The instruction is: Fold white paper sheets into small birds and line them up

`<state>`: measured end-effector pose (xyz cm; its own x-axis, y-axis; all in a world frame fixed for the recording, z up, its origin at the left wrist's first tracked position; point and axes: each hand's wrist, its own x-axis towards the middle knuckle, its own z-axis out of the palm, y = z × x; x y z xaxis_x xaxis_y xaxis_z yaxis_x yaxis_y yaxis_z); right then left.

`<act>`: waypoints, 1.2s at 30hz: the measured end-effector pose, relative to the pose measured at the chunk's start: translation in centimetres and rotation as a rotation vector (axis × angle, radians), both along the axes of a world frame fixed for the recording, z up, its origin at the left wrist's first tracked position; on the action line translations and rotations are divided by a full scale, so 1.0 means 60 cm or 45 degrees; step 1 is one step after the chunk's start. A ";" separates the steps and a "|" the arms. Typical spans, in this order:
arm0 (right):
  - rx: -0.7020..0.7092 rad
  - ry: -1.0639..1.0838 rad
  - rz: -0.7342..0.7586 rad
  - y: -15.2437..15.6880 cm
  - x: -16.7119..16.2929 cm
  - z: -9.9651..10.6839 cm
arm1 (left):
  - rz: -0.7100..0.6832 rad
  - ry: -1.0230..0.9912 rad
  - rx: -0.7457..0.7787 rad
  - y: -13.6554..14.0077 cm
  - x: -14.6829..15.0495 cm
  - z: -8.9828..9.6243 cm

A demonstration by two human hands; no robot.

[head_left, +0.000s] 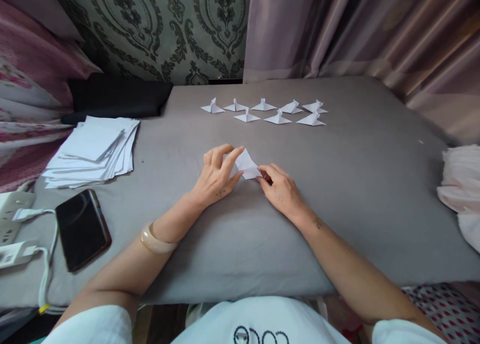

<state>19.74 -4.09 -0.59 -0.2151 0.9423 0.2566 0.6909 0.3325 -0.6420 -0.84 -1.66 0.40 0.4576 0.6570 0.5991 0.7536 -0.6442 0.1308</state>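
Observation:
A small white piece of folded paper is between my two hands, over the middle of the grey-covered table. My left hand grips its left side, with the index finger at the upper corner and the thumb at the lower edge. Closed in a pinch, the fingertips of my right hand hold the paper's right corner. Beyond my hands stand several folded white paper figures with pointed wings, in two loose rows.
On the left lies a stack of white paper sheets, with a black folded item behind it. A phone lies nearer, beside a white power strip and its cables. Curtains hang behind; pale cloth is bunched at right.

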 end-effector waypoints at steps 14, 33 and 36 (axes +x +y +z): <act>0.314 -0.566 0.082 -0.001 0.006 0.006 | -0.241 0.332 -0.177 0.003 -0.005 -0.003; 0.061 -0.284 -0.135 -0.002 0.000 0.003 | -0.035 0.160 -0.275 0.001 0.027 -0.001; 0.054 -0.287 -0.166 0.000 -0.005 0.001 | 0.010 0.159 -0.272 0.003 0.032 -0.002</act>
<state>19.44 -4.10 -0.56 -0.1491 0.9552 0.2557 0.8536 0.2549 -0.4543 1.06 -1.51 0.27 0.5137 0.7664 0.3856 0.7773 -0.6060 0.1691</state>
